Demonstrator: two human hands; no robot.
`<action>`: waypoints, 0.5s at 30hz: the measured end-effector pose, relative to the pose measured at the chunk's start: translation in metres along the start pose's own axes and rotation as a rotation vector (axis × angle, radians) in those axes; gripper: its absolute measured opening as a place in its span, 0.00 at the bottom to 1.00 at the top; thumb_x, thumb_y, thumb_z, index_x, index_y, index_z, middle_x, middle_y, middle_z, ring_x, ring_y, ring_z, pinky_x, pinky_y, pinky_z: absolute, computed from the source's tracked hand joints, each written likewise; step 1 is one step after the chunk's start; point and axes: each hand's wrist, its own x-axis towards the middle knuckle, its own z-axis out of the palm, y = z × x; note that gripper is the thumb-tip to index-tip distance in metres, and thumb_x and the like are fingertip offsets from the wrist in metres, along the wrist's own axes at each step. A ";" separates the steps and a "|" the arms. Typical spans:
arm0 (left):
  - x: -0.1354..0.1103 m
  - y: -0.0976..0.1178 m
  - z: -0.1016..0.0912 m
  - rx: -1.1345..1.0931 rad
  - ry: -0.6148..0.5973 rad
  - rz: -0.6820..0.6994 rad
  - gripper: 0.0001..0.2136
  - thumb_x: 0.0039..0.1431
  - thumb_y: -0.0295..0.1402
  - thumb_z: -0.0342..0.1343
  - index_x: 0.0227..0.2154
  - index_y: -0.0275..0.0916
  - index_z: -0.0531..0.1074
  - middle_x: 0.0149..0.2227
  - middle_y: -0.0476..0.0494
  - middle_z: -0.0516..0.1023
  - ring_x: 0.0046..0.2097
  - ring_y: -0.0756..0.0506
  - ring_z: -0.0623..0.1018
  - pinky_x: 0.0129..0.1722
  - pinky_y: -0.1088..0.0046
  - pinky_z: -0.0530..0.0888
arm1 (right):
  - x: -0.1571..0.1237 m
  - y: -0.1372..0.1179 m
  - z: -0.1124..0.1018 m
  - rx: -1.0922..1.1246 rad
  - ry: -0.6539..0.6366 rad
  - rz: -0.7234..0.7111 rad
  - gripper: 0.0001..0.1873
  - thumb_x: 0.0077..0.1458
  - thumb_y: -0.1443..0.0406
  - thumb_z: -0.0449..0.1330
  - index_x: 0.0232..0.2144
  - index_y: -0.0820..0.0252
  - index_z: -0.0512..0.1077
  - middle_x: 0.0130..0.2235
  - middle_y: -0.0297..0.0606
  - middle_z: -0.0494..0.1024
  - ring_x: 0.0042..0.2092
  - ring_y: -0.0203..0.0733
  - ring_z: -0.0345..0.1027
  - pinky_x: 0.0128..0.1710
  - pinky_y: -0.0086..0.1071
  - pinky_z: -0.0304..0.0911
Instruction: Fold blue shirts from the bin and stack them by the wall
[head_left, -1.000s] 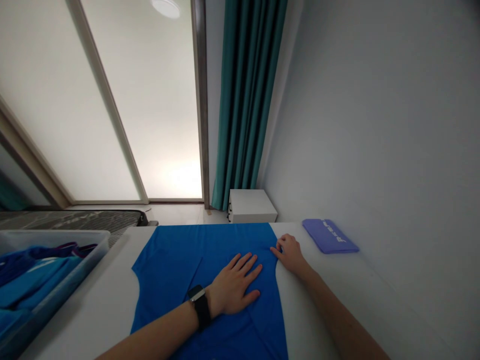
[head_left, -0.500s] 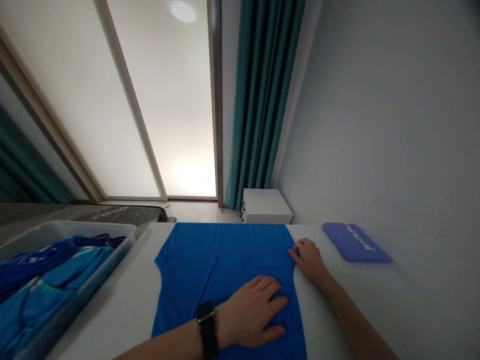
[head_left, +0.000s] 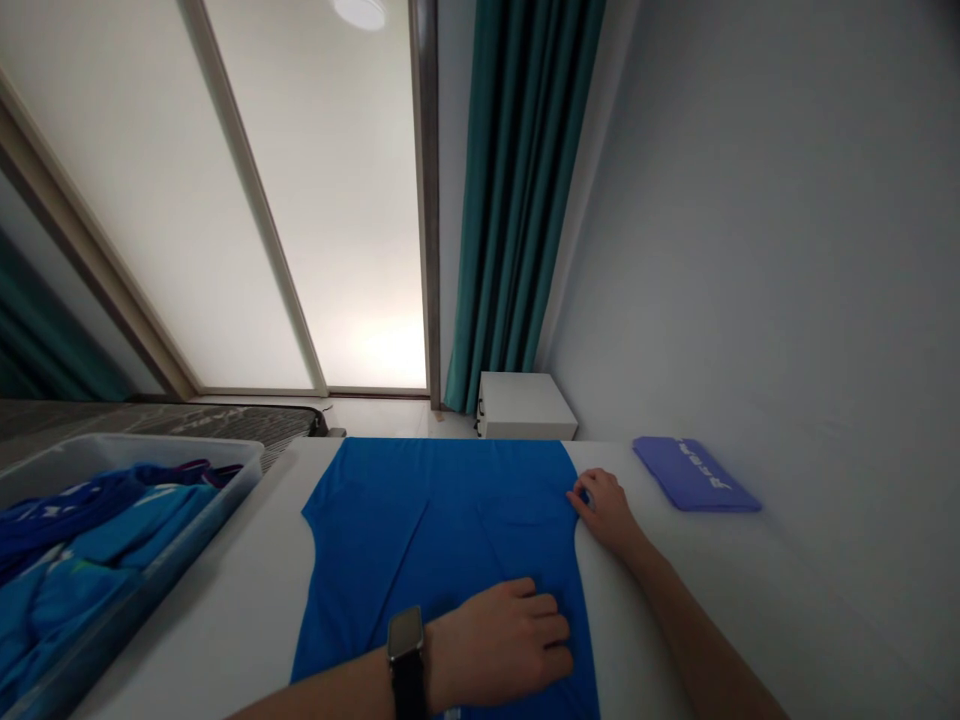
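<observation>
A blue shirt [head_left: 442,540] lies spread flat on the white table [head_left: 232,570], with a diagonal crease across its middle. Over its lower right part, my left hand [head_left: 510,640], wearing a black watch [head_left: 406,640], has its fingers curled down onto the cloth. Those fingertips are hidden beneath the hand. At the shirt's upper right edge, my right hand [head_left: 604,510] pinches the cloth between thumb and fingers. A small pale bluish bit shows inside that pinch.
A clear plastic bin [head_left: 255,465] with crumpled blue clothes [head_left: 142,520] stands on the left. A folded purple item with white lettering [head_left: 697,475] lies at the right by the wall. Beyond the table are a white cabinet [head_left: 525,405] and a teal curtain [head_left: 525,200].
My left hand's spread fingers have curled in, and the hand sits slightly lower on the shirt. My right hand stays at the shirt's edge. The whole view has shifted a little.
</observation>
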 end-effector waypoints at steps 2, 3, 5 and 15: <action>0.000 0.001 -0.001 0.007 0.006 -0.002 0.09 0.67 0.30 0.53 0.29 0.38 0.68 0.32 0.48 0.72 0.37 0.48 0.71 0.36 0.69 0.65 | 0.000 0.001 0.001 0.006 -0.006 -0.014 0.10 0.60 0.59 0.53 0.30 0.55 0.69 0.40 0.41 0.72 0.46 0.47 0.65 0.47 0.40 0.59; 0.000 0.002 -0.001 0.009 0.007 -0.005 0.09 0.67 0.30 0.52 0.29 0.38 0.68 0.32 0.48 0.72 0.36 0.48 0.71 0.36 0.69 0.65 | 0.001 0.002 0.001 0.005 -0.007 -0.019 0.10 0.60 0.59 0.53 0.30 0.55 0.68 0.40 0.41 0.72 0.46 0.47 0.65 0.47 0.40 0.59; 0.000 0.003 -0.002 0.007 0.012 -0.012 0.09 0.67 0.31 0.52 0.30 0.38 0.68 0.32 0.48 0.72 0.36 0.48 0.71 0.36 0.69 0.65 | 0.001 0.004 0.002 -0.004 -0.006 -0.026 0.09 0.60 0.59 0.53 0.30 0.55 0.68 0.40 0.41 0.72 0.46 0.47 0.65 0.46 0.40 0.59; 0.001 0.010 0.004 -0.028 0.014 -0.025 0.09 0.68 0.35 0.50 0.32 0.39 0.68 0.33 0.48 0.73 0.37 0.48 0.71 0.36 0.68 0.64 | 0.004 0.002 0.003 0.040 -0.022 -0.011 0.11 0.60 0.58 0.52 0.30 0.55 0.71 0.41 0.42 0.72 0.47 0.49 0.65 0.47 0.43 0.60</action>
